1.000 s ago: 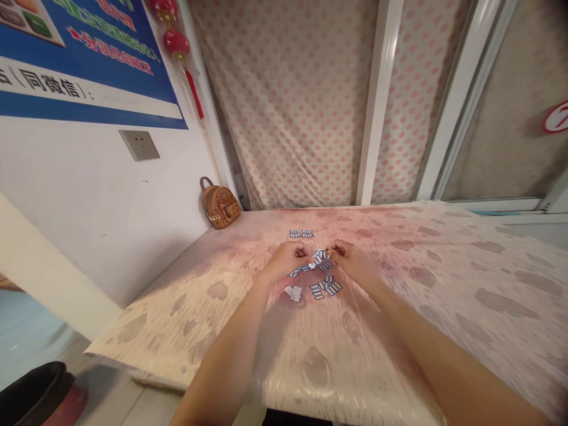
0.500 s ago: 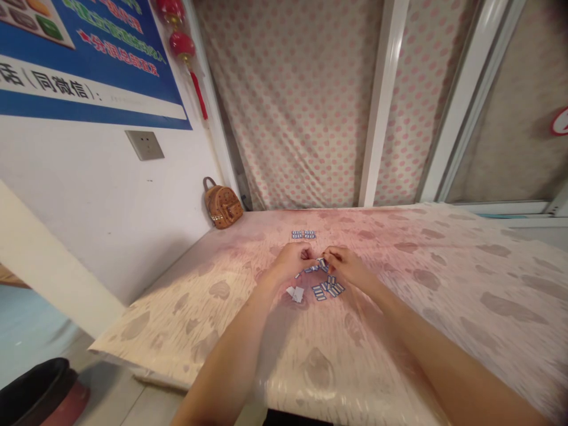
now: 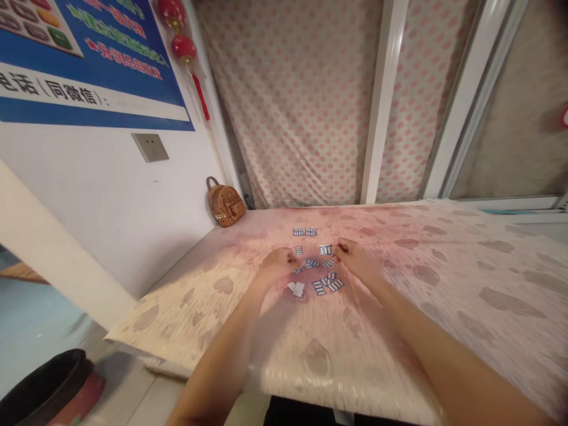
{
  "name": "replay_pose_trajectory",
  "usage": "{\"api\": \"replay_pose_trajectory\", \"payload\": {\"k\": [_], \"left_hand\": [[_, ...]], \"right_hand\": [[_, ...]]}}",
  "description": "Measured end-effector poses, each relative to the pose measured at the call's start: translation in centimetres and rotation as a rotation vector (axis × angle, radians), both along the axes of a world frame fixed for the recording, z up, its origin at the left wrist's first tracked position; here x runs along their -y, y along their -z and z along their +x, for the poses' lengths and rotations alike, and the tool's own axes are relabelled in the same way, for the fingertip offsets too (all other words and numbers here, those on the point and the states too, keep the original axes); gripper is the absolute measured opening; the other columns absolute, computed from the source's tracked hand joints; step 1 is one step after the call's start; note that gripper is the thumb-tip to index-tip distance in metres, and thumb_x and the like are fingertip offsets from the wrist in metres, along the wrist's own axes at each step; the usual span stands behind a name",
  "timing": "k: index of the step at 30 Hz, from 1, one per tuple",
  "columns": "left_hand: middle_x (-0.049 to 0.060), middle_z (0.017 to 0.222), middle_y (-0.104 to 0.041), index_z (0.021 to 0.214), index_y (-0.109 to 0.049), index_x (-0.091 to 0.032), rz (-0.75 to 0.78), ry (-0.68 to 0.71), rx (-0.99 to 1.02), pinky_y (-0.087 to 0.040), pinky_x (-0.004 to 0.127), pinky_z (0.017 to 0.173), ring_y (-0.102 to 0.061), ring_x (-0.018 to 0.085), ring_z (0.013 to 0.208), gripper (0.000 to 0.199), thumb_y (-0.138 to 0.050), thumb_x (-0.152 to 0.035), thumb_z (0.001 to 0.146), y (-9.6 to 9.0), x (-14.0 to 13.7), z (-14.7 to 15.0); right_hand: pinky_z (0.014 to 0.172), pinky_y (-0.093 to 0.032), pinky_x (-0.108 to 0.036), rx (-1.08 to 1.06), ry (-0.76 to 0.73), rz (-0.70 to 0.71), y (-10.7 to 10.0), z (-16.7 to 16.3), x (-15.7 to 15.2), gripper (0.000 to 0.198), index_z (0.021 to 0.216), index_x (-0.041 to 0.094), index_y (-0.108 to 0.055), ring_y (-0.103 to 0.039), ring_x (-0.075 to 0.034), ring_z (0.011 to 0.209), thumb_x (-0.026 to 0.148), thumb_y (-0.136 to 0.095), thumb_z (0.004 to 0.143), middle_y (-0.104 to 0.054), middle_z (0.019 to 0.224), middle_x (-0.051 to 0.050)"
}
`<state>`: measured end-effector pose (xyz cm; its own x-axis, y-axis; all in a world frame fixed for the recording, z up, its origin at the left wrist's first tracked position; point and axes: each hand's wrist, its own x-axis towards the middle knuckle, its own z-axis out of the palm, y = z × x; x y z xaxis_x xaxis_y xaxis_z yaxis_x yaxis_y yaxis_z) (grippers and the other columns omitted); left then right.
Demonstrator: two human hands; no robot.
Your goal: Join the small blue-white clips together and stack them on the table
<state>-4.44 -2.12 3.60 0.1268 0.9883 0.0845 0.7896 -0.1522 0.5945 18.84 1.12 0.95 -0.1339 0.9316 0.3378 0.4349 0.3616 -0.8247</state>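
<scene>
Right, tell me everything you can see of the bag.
The bag is small, brown and backpack-shaped, with a looped handle on top, a pocket on its front and scattered dark spots. It looks like shiny leather. It stands upright, slightly tilted, at the far left corner of the table, seemingly against the wall. No hand touches it. Whether it is full can't be told.

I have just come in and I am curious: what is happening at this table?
A person is handling small blue-and-white striped pieces at a table. The right hand appears to pinch a striped piece; the left hand is beside the middle cluster, its grip unclear. Two neat groups lie farther back, a loose pile nearer, with white pieces left of it.
</scene>
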Motion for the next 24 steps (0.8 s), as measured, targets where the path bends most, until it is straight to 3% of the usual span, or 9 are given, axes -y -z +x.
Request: {"api": "replay_pose_trajectory", "payload": {"k": [3, 6, 12, 17, 24], "left_hand": [[0.002, 0.076, -0.067, 0.074, -0.065, -0.019, -0.07, -0.104, -0.119, -0.034, 0.024, 0.057, -0.061, 0.017, 0.07, 0.032, -0.072, -0.051, 0.072, 0.7, 2.8, -1.2], [0.001, 0.08, -0.068, 0.078, -0.065, -0.02, -0.07, -0.086, -0.09, -0.035, 0.023, 0.058, -0.061, 0.017, 0.073, 0.034, -0.079, -0.047, 0.064, 1.6, 4.4, -1.6], [0.0, 0.075, -0.065, 0.079, -0.065, -0.017, -0.073, 0.024, 0.036, -0.04, 0.023, 0.062, -0.06, 0.015, 0.071, 0.025, -0.08, -0.031, 0.064, 3.5, 3.2, -1.0], [-0.001, 0.071, -0.063, 0.084, -0.065, -0.015, -0.095, 0.064, 0.214, -0.039, 0.021, 0.058, -0.059, 0.012, 0.065, 0.012, -0.068, -0.015, 0.072, 4.1, 3.0, -0.5], [-0.001, 0.071, -0.067, 0.083, -0.071, -0.016, -0.063, 0.023, 0.06, -0.039, 0.021, 0.061, -0.061, 0.013, 0.068, 0.011, -0.065, -0.022, 0.075, 2.8, 3.0, -0.7]], "right_hand": [[0.061, -0.039, -0.026, 0.06, 0.073, 0.018, -0.2, 0.3, 0.0, 0.019, 0.073, 0.021, -0.057, -0.06, -0.016, 0.062, 0.033, -0.047, 0.084, -0.063, 0.062, 0.001], [0.057, -0.036, -0.025, 0.105, 0.115, 0.024, -0.5, 0.2, 0.3, 0.02, 0.07, 0.021, -0.055, -0.058, -0.015, 0.06, 0.032, -0.047, 0.084, -0.063, 0.061, 0.001], [0.054, -0.034, -0.025, 0.1, 0.122, 0.053, -1.3, 0.0, 0.8, 0.022, 0.065, 0.022, -0.054, -0.055, -0.015, 0.056, 0.033, -0.048, 0.082, -0.061, 0.056, 0.001], [0.055, -0.034, -0.025, 0.11, 0.116, 0.05, -1.6, -0.1, 0.9, 0.021, 0.064, 0.022, -0.053, -0.055, -0.014, 0.057, 0.031, -0.048, 0.082, -0.061, 0.058, 0.001], [0.057, -0.034, -0.025, 0.093, 0.124, 0.038, -2.0, -0.2, 1.4, 0.021, 0.064, 0.022, -0.05, -0.055, -0.015, 0.058, 0.029, -0.047, 0.083, -0.061, 0.059, 0.001]]}}
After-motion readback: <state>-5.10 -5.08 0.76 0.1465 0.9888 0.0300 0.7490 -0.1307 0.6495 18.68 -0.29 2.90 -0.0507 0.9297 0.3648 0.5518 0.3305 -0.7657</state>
